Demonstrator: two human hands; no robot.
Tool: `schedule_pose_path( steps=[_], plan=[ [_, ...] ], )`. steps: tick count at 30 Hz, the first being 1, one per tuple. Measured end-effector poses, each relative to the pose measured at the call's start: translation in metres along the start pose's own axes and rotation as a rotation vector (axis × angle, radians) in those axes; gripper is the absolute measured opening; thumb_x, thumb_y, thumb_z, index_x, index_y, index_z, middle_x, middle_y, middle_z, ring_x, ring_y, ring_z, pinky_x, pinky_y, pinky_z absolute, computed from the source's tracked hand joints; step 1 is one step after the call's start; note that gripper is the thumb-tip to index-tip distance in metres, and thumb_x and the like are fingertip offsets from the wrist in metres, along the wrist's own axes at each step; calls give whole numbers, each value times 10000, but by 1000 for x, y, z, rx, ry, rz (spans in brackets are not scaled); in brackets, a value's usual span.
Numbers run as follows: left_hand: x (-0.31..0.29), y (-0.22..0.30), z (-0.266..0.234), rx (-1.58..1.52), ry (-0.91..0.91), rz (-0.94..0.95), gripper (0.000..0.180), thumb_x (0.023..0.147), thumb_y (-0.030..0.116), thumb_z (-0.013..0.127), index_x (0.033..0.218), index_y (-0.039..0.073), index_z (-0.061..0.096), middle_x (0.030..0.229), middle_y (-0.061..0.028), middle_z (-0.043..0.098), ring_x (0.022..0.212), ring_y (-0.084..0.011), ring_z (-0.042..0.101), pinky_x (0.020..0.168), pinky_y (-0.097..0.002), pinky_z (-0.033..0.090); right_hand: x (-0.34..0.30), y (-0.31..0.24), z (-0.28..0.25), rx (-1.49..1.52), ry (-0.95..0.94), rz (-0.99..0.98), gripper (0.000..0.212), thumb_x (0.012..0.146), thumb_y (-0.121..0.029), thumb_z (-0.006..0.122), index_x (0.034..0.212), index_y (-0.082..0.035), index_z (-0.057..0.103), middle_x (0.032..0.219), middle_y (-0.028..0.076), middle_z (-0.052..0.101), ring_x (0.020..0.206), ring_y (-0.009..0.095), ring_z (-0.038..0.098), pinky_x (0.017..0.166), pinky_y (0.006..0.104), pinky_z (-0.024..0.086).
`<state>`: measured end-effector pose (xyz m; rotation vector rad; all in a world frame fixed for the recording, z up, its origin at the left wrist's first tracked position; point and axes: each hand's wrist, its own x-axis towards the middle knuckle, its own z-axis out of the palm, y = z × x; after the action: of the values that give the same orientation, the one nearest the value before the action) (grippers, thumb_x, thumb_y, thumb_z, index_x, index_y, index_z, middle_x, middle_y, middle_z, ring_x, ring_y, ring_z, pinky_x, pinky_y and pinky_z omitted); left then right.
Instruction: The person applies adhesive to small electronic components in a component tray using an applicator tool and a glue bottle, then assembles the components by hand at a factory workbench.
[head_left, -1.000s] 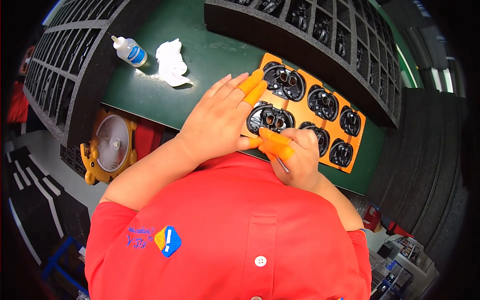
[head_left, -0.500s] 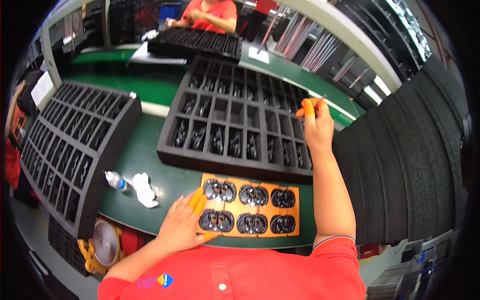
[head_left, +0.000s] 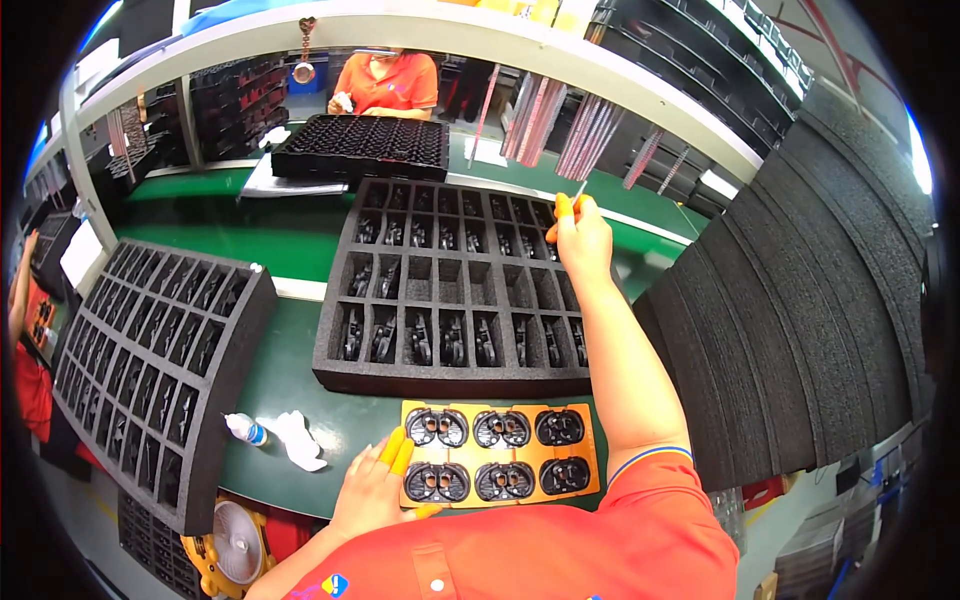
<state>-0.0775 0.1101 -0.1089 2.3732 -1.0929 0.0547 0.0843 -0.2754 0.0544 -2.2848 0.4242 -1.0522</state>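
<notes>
My left hand [head_left: 372, 490], with orange finger cots, lies against the left edge of an orange fixture plate [head_left: 453, 410], thumb and fingers apart. Glossy black oval parts [head_left: 503, 429], each with openings, sit in two rows on the plate. Reaching forward to the far right of a black foam tray [head_left: 440, 372], my right hand [head_left: 583, 238] is closed, also in orange finger cots. A thin, light stick-like tool [head_left: 580, 188] pokes up from its fingertips; its exact kind is too small to tell. Black parts [head_left: 452, 338] stand in many of the tray's pockets, and several middle pockets are bare.
A second filled foam tray [head_left: 236, 350] leans at the left. A small bottle [head_left: 246, 430] and a crumpled white cloth [head_left: 299, 440] lie on the green table. Stacked black foam sheets [head_left: 780, 300] rise at right. Across the bench a person [head_left: 390, 85] works behind a black tray [head_left: 360, 147].
The view has tilted up, so the bench sits lower in the picture. My right hand stays out beyond the foam tray's right side with the stick-like tool. My left hand remains at the plate.
</notes>
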Motion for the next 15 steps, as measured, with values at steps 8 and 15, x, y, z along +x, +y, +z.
schedule_pose_path(
  steps=[8, 15],
  plan=[
    [-2, -2, -2, 11, 0, 11, 956, 776, 597, 782, 1417, -50, 492, 1498, -224, 470, 1405, -376, 434, 1165, -540, 337, 30, 3, -25, -208, 164, 13, 401, 1014, -451, 590, 966, -56, 641, 641, 81, 689, 663, 241, 710, 661, 389, 524],
    [-4, 1, -2, -13, -40, -12, 935, 758, 517, 808, 1443, -24, 475, 1536, -217, 439, 1432, -364, 409, 1180, -529, 321, 79, -12, -46, -182, 371, -110, 410, 996, -460, 627, 1100, -65, 663, 723, 97, 711, 711, 250, 712, 696, 392, 525]
  ],
)
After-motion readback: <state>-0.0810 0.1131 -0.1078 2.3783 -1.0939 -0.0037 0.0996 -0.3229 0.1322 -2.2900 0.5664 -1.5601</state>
